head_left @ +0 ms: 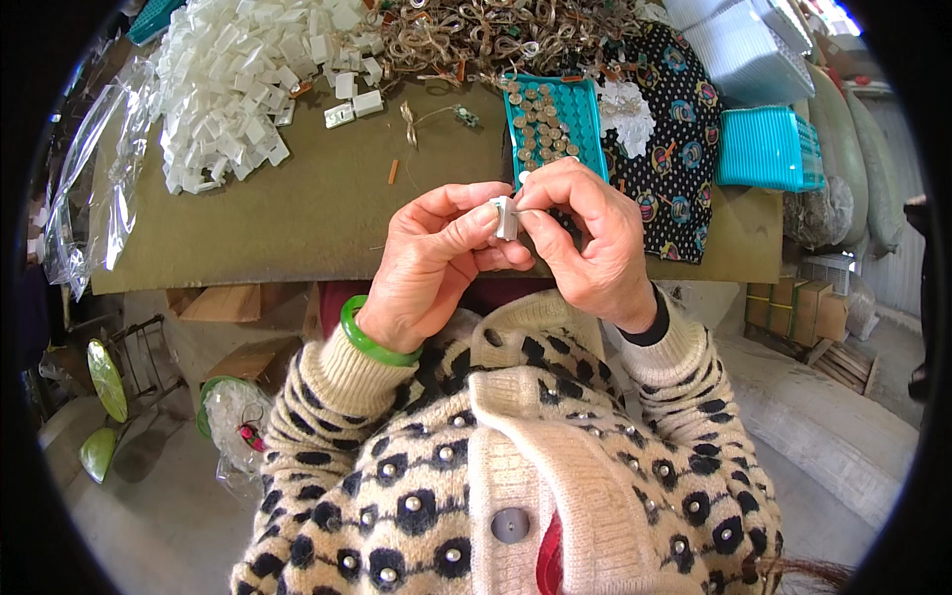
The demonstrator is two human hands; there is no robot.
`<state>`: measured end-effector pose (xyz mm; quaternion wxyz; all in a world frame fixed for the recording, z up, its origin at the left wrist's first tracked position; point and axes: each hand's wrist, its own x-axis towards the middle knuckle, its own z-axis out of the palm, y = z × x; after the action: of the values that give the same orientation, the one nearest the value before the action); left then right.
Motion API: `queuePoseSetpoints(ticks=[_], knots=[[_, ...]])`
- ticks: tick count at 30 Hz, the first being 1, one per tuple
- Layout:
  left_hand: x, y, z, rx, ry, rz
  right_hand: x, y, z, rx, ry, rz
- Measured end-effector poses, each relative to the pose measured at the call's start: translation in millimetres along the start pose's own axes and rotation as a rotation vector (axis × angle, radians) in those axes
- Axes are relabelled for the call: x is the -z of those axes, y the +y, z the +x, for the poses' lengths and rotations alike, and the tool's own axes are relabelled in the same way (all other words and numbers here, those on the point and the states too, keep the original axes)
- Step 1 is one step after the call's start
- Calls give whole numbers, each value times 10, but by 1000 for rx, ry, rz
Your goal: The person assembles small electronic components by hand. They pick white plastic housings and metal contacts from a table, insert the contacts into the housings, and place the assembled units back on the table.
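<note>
This looks like a small home workshop where tiny parts get put together by hand. A brown work table (297, 218) holds a big heap of white plastic pieces (248, 79) on the far left and a pile of little metal clips (486, 35) far in the middle. Blue trays (764, 149) sit on the right. Cardboard boxes (803, 307) and full sacks (853, 149) stand beside the table.
</note>
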<state>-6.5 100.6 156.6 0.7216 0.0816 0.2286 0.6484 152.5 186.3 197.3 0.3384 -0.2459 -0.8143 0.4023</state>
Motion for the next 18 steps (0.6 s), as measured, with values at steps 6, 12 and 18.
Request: queuePoseSetpoints(ticks=[6,12,18], knots=[[-6,-16,-19,-48,13,120,-39,-13,56,157,-18,-165],[7,115,-78,-36,-5,45,32,-64,313,96,-237,-114],[45,236,-91,12,10,-59,-127,195,839,332,-127,-682]])
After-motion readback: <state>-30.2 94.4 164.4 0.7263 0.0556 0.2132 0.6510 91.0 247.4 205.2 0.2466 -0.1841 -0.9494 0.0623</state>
